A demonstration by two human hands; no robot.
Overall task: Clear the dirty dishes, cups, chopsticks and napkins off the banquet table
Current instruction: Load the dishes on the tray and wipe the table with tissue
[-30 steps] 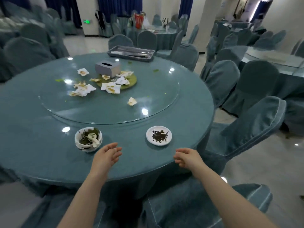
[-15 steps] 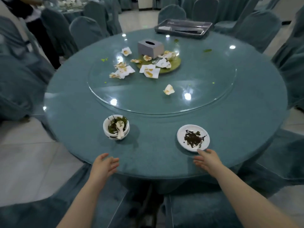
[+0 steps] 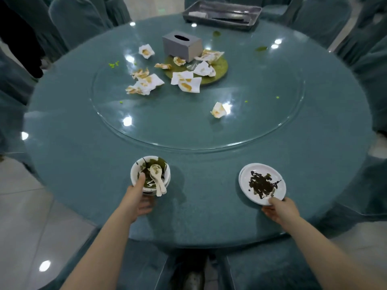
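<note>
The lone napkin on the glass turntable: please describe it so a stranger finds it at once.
On the round table's glass turntable, look at its near right part, away from the tissue box. The lone napkin lies there, crumpled and orange-stained. It lies by itself, while the other napkins cluster farther back around the box.

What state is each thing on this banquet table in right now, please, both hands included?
bowl: dirty, spoon inside, gripped at its near rim by the left hand.
spoon: soiled, resting in the bowl.
plate: smeared with dark scraps, pinched at its near edge by the right hand.
napkins: crumpled, stained, scattered on the glass turntable.
tissue box: upright.
metal tray: at the far edge.
</note>
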